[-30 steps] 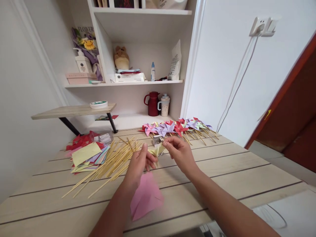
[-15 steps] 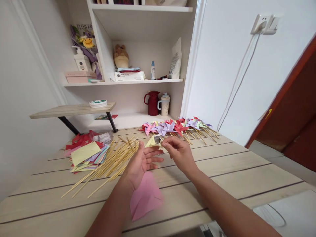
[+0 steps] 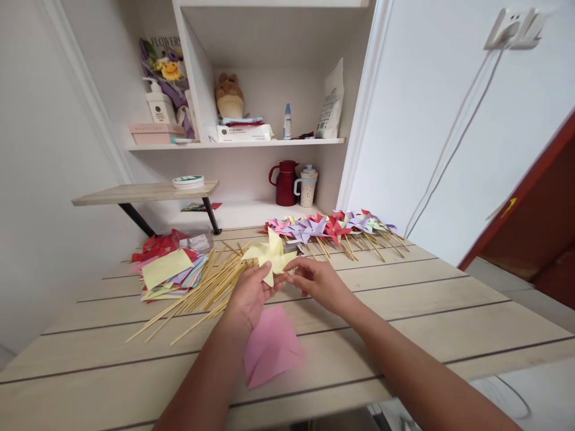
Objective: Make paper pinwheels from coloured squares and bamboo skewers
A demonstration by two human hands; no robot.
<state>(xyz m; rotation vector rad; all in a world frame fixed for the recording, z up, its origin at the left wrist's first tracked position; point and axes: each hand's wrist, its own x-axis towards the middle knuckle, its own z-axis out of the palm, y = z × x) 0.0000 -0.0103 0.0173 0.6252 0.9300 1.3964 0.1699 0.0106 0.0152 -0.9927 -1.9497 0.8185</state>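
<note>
My left hand (image 3: 251,293) grips a pale yellow paper pinwheel (image 3: 277,257) at its lower blade, thumb on top, above the table. Close against its lower right side, my right hand (image 3: 314,281) has its fingertips pinched together; whatever they hold is too small or hidden to make out. A creased pink paper square (image 3: 273,347) lies on the table below my left hand. Past my hands, finished pinwheels on sticks (image 3: 335,228) in red, purple, pink and green are laid in a row. A small dark-looking container (image 3: 294,248) is mostly covered behind the yellow pinwheel.
Loose wooden sticks (image 3: 211,284) are spread left of my hands. Beside them is a stack of coloured paper (image 3: 167,269), with red paper (image 3: 157,246) and a clear plastic pack (image 3: 196,242) behind. A small raised stand (image 3: 144,191), a red jug (image 3: 286,184) and a cup (image 3: 308,187) stand farther back.
My left hand, open before with fingers spread, now holds the yellow pinwheel up. My right hand has come down slightly beside it. The view has shifted a little.
</note>
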